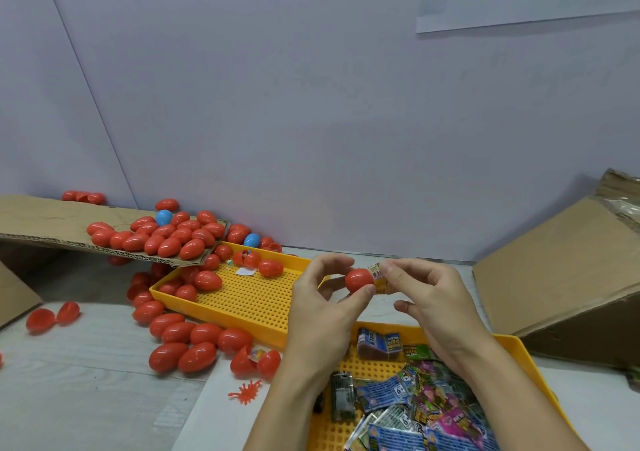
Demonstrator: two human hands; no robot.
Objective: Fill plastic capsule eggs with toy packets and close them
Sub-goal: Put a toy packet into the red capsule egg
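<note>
My left hand [320,307] pinches a red capsule egg half [359,280] between thumb and fingers. Against its open side my right hand [427,294] pinches a small yellowish toy packet [378,277], partly hidden by my fingers. Below my arms a yellow tray [526,357] holds several blue, green and pink toy packets [426,402]. A second yellow tray [252,305] behind holds several red eggs [207,280]. More closed red eggs [194,343] lie on the table at the left.
A cardboard flap [45,222] at the left carries a pile of red eggs and a blue egg [163,217]. Open egg halves [52,315] lie far left. An orange rubber toy [245,392] lies near my left forearm. A cardboard box [561,274] stands at the right.
</note>
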